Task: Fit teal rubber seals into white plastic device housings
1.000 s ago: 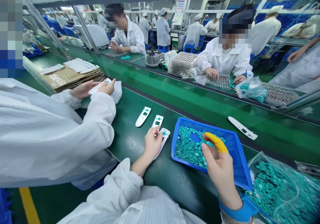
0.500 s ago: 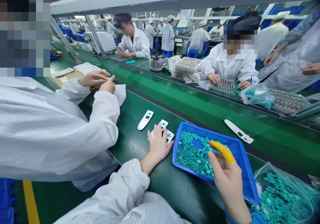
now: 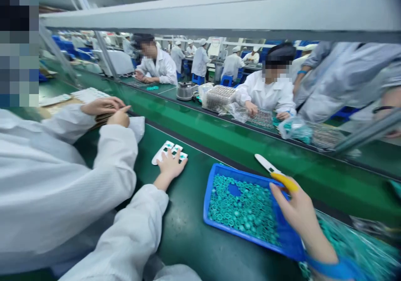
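Observation:
My left hand (image 3: pixel 171 167) lies with spread fingers over several white plastic shells (image 3: pixel 160 153) with green rings in them, grouped side by side on the green bench. My right hand (image 3: pixel 296 201) wears a yellow finger cot on the index finger and a blue band at the wrist. It hovers over the far right rim of a blue tray (image 3: pixel 208 197), thumb and index finger apart, with nothing visible between them. Small green rings (image 3: pixel 244 205) fill much of the tray. Just beyond the index fingertip, another white shell (image 3: pixel 265 162) lies on the green belt, partly hidden.
A co-worker's hands (image 3: pixel 108 107) hold a stack of flat brown pieces at my left, beside a white bag (image 3: pixel 138 127). A clear bag of green parts (image 3: pixel 360 243) lies at the right. Across the belt (image 3: pixel 200 134), co-workers sit with parts trays (image 3: pixel 219 97).
My left hand has slid the shells under it against the separate one. My right hand has moved from above the rings toward the shell on the belt. The view has shifted right.

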Action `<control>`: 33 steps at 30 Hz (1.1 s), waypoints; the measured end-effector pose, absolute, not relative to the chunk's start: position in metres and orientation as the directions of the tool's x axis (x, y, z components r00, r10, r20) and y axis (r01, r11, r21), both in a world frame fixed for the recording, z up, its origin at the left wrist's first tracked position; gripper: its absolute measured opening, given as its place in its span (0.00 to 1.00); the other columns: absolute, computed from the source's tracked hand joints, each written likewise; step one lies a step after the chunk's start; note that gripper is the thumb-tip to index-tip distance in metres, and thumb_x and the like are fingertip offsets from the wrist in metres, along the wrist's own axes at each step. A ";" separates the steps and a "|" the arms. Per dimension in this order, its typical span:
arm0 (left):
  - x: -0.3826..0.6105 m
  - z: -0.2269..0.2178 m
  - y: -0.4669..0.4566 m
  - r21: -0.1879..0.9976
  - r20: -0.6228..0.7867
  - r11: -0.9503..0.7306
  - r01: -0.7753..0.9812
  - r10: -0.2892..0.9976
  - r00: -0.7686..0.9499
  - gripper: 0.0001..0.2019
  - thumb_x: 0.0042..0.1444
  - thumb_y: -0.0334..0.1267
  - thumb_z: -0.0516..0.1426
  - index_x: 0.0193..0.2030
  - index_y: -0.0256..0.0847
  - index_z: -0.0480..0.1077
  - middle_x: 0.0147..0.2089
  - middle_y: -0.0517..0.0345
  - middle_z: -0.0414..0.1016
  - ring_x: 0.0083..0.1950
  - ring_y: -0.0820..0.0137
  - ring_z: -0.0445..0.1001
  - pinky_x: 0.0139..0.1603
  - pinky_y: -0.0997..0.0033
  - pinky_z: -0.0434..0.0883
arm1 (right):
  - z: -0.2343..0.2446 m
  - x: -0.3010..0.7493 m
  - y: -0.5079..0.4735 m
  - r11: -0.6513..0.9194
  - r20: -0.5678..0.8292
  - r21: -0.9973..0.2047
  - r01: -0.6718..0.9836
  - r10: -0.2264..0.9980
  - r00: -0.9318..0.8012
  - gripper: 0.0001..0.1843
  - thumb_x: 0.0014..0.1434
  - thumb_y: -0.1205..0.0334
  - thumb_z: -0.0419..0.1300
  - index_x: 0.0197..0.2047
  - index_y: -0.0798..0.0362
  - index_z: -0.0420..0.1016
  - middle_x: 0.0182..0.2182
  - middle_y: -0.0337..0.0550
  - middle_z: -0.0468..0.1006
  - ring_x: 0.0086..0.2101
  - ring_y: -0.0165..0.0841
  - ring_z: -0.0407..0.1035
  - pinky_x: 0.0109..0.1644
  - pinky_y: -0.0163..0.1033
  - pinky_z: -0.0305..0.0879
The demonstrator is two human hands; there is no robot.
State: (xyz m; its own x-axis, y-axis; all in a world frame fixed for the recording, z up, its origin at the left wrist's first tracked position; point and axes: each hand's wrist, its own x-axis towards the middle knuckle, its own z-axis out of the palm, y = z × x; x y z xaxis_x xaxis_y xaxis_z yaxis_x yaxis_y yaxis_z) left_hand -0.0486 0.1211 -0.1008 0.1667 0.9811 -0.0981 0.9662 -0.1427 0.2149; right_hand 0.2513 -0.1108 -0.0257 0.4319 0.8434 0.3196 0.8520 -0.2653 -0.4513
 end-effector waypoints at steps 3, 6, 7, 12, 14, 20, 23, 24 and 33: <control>-0.049 -0.098 0.145 0.226 -0.111 -0.129 0.966 0.981 0.157 0.37 0.56 0.63 0.39 0.69 0.47 0.48 0.72 0.38 0.39 0.69 0.34 0.41 0.57 0.27 0.43 | -0.020 0.311 -0.085 -0.386 0.205 -0.348 0.854 0.858 0.471 0.21 0.61 0.54 0.52 0.51 0.58 0.70 0.46 0.54 0.75 0.41 0.41 0.72 0.46 0.48 0.67; -0.048 -0.093 0.158 0.234 -0.102 -0.128 0.964 0.983 0.155 0.40 0.55 0.64 0.42 0.68 0.41 0.51 0.71 0.34 0.43 0.68 0.32 0.42 0.59 0.28 0.40 | -0.028 0.349 -0.061 -0.416 0.001 -0.271 0.868 0.901 0.433 0.16 0.61 0.56 0.58 0.48 0.57 0.71 0.45 0.49 0.74 0.42 0.36 0.71 0.47 0.47 0.68; -0.048 -0.089 0.159 0.234 -0.088 -0.132 0.963 0.984 0.156 0.41 0.54 0.64 0.43 0.68 0.40 0.51 0.70 0.33 0.44 0.68 0.32 0.42 0.59 0.28 0.40 | -0.033 0.355 -0.055 -0.416 -0.069 -0.253 0.873 0.908 0.413 0.15 0.61 0.56 0.58 0.48 0.56 0.71 0.45 0.47 0.74 0.42 0.35 0.71 0.46 0.46 0.69; -0.036 -0.057 0.133 0.224 0.107 -0.251 0.942 0.967 0.232 0.38 0.59 0.61 0.39 0.70 0.41 0.39 0.73 0.40 0.34 0.71 0.45 0.31 0.63 0.34 0.37 | -0.050 0.359 -0.036 -0.407 -0.294 -0.197 0.892 0.892 0.342 0.14 0.63 0.57 0.56 0.49 0.54 0.70 0.47 0.45 0.73 0.43 0.35 0.70 0.46 0.46 0.69; -0.024 -0.041 0.115 0.253 0.232 -0.381 0.889 0.916 0.326 0.35 0.61 0.57 0.39 0.70 0.41 0.39 0.73 0.40 0.34 0.72 0.48 0.31 0.64 0.36 0.39 | -0.052 0.356 -0.030 -0.430 -0.329 -0.168 0.887 0.873 0.360 0.15 0.63 0.57 0.56 0.50 0.54 0.70 0.48 0.45 0.72 0.44 0.36 0.70 0.47 0.46 0.69; 0.007 -0.016 0.062 0.407 0.359 -0.675 0.615 0.738 0.572 0.28 0.62 0.51 0.45 0.64 0.39 0.57 0.71 0.39 0.45 0.72 0.48 0.37 0.65 0.38 0.45 | -0.045 0.334 -0.005 -0.491 -0.314 -0.116 0.864 0.843 0.437 0.17 0.62 0.56 0.57 0.52 0.55 0.68 0.48 0.46 0.72 0.43 0.36 0.70 0.46 0.47 0.70; 0.008 -0.009 0.048 0.430 0.370 -0.754 0.497 0.649 0.664 0.26 0.62 0.48 0.48 0.63 0.37 0.60 0.69 0.39 0.50 0.71 0.53 0.42 0.66 0.44 0.47 | -0.024 0.318 0.007 -0.427 -0.232 -0.164 0.889 0.893 0.386 0.17 0.62 0.57 0.57 0.52 0.55 0.68 0.48 0.46 0.72 0.44 0.36 0.70 0.46 0.47 0.70; 0.007 -0.005 0.046 0.428 0.382 -0.776 0.462 0.619 0.686 0.25 0.62 0.47 0.48 0.62 0.37 0.60 0.69 0.40 0.52 0.71 0.54 0.44 0.67 0.46 0.48 | -0.014 0.311 0.009 -0.388 -0.190 -0.188 0.902 0.916 0.354 0.17 0.62 0.57 0.56 0.52 0.55 0.68 0.49 0.46 0.72 0.44 0.36 0.70 0.46 0.47 0.69; 0.016 0.025 0.039 0.886 0.184 -0.443 0.137 0.607 0.773 0.25 0.47 0.34 0.61 0.55 0.39 0.68 0.56 0.46 0.72 0.57 0.52 0.69 0.59 0.54 0.63 | 0.055 0.210 -0.041 0.209 -0.010 -0.431 0.878 0.972 -0.236 0.18 0.54 0.65 0.60 0.50 0.51 0.70 0.43 0.39 0.76 0.40 0.33 0.71 0.45 0.38 0.69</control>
